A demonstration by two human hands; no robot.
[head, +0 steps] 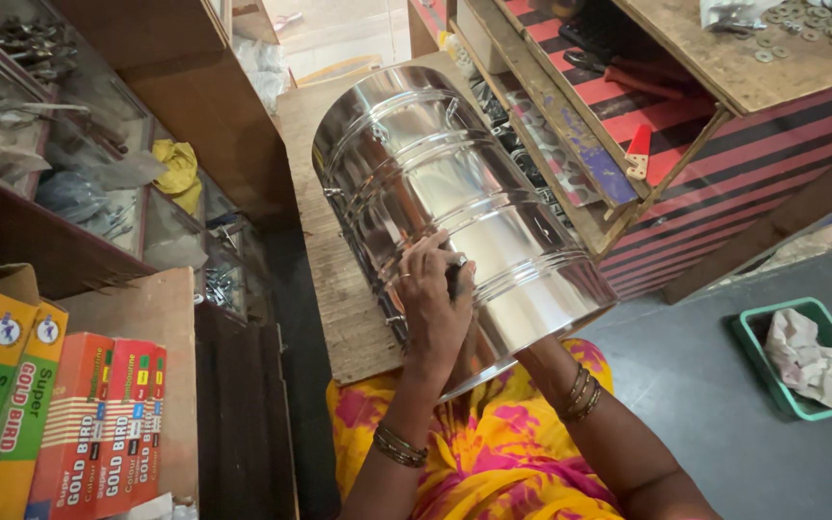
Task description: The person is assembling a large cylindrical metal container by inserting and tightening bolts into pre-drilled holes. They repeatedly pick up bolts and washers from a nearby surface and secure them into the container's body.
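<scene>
A large cylindrical steel drum (455, 202), mirror-polished and ringed with raised ribs, lay on its side at the centre of the frame, resting on a rough, unfinished wooden workbench (334, 279) with its near rim overhanging the person's lap. The left hand (432, 303) pressed against the drum's curved wall just below centre, its fingers closed around a small dark tool (455, 276) whose tip was too small to identify. The right hand was hidden: the forearm, wearing thin metal bangles (582, 393), ran up inside the drum's open mouth, so whether that hand gripped anything could not be told. Yellow-and-pink patterned cloth (493, 453) filled the lower centre.

At lower left stood glossy cardboard boxes (60, 424) in green, orange and red, cut off by the frame edge. At upper left, dusty shelves (69, 164) held indistinct metal parts and a crumpled yellow rag (180, 169). At upper right, a striped red-and-black wooden counter (743, 164) carried scattered metal washers (801, 29). A green plastic tray (753, 342) of crumpled white paper sat on the grey floor at right.
</scene>
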